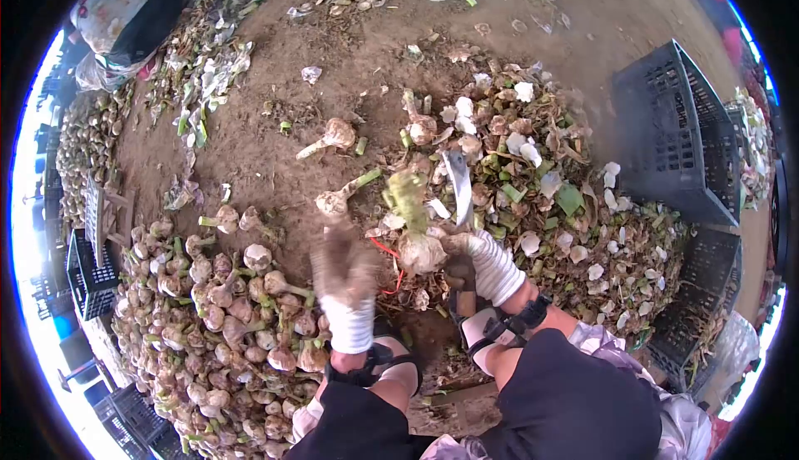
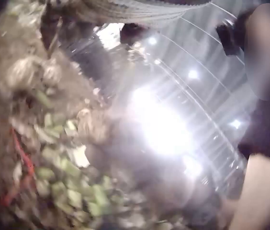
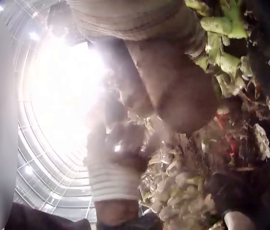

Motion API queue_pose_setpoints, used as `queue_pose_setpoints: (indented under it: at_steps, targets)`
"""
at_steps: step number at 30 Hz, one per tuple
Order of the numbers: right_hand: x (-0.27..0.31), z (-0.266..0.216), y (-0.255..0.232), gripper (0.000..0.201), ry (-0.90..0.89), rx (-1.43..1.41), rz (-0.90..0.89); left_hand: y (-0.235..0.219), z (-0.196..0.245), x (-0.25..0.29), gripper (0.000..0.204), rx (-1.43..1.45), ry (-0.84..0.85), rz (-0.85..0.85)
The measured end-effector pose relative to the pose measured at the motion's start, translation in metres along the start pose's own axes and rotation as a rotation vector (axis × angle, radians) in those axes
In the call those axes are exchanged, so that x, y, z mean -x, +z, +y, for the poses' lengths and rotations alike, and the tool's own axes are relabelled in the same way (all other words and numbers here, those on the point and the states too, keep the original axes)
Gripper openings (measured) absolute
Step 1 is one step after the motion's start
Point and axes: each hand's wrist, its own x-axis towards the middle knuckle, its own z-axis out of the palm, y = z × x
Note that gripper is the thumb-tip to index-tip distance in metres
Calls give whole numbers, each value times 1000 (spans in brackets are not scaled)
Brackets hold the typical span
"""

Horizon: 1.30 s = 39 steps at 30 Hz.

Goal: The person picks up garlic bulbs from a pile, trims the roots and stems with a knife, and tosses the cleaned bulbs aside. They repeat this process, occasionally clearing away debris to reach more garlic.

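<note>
My right hand (image 1: 463, 258), gloved and with a white wrapped cuff, grips a knife whose curved blade (image 1: 459, 184) points away from me. Against its fingers is a garlic bulb (image 1: 422, 253) with a blurred green stalk (image 1: 408, 199). My left hand (image 1: 343, 267), also gloved, is blurred to the left of that bulb, fingers pointing forward and nothing visible in them. In the right wrist view, the right hand (image 3: 173, 88) looms large and the left hand (image 3: 119, 146) appears beyond it. The left wrist view is blurred and hides the left fingers.
A large heap of garlic bulbs (image 1: 225, 327) lies at left. Cut stalks and peelings (image 1: 533, 177) pile up at right, beside black crates (image 1: 666, 127). Single stalked bulbs (image 1: 337, 134) lie on the dirt floor (image 1: 250, 119) ahead. Red string (image 1: 384, 247) lies near my feet.
</note>
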Motion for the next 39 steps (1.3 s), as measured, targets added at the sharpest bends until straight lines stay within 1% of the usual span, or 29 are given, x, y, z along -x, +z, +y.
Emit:
queue_pose_setpoints:
  at_steps: [1,3,4,5,6,7,8,9,10,11,12,14,15,16,19,23,24,27,28,29,30,31,33,34,35,36,37,38,39]
  targets:
    - [1,0,5,18,47,-76,-10,-1,-28,1,44,-195,45,-181]
    - [3,-1,11,19,135,71,-111,16,-19,1,44,-245,-44,-291]
    - [3,-1,14,21,77,275,-63,14,-1,-12,38,-180,-342,-313]
    - [2,0,18,24,13,475,-17,-1,-20,-23,33,13,-497,-330]
    - [-8,10,4,28,-194,954,-32,-3,-17,-24,33,-126,-450,-355]
    - [-15,27,-10,32,-431,894,-25,-3,-15,-24,33,-265,-404,-381]
    - [-9,20,-11,34,-397,813,28,-4,-19,-19,32,-162,-256,-383]
    - [-1,9,-12,36,-362,732,82,-6,-23,-17,33,-128,-255,-367]
    - [4,-4,-19,35,-325,850,134,-9,-28,-14,34,-95,-258,-353]
    - [6,-8,-23,34,-443,884,122,-10,-31,-13,34,-63,-261,-342]
    - [11,-17,-16,34,-485,1132,105,-5,-28,-13,36,-173,-241,-337]
    - [15,-40,5,33,-542,1591,65,4,-16,-10,38,-116,-366,-389]
    - [8,-41,7,32,-545,1639,87,7,-13,-8,39,-89,-428,-416]
    - [-2,-41,1,30,-581,1699,40,4,-28,-6,40,-370,-209,-490]
    - [-8,-50,9,27,-620,1839,-71,6,-29,-4,42,-430,-191,-569]
    - [-10,-52,15,27,-648,1902,-132,11,-25,-11,44,-596,-6,-430]
    - [-12,-51,13,25,-602,1870,-104,12,-19,-10,41,-758,26,-422]
    - [-17,-47,5,22,-459,1774,-35,13,-13,-16,34,-840,258,-319]
    - [-2,-55,3,25,-422,1699,9,9,-24,-20,30,-752,440,-170]
    - [5,-52,-19,27,-378,1705,18,2,-20,-26,28,-861,524,-102]
    - [13,-52,-33,28,-154,1729,136,-2,-9,-30,25,-650,347,1]
    - [21,-48,-56,29,-156,1705,229,-6,3,-32,22,-433,167,92]
    - [33,-42,-85,27,-236,1694,268,-34,14,-42,18,-552,182,262]
    - [36,-57,-57,28,-245,1713,295,-64,13,-47,20,-458,244,207]
    - [28,-58,-51,25,-562,1582,280,-100,12,-53,23,-361,310,151]
    - [17,-69,-29,23,-647,1546,307,-144,14,-57,18,-232,216,366]
    - [-9,-70,-28,26,-968,1535,313,-162,27,-56,18,-539,77,608]
    - [-29,-81,-14,32,-917,1635,321,-181,40,-55,20,-806,-134,815]
    - [-53,-87,-2,36,-974,1678,362,-199,46,-52,22,-1144,-31,805]
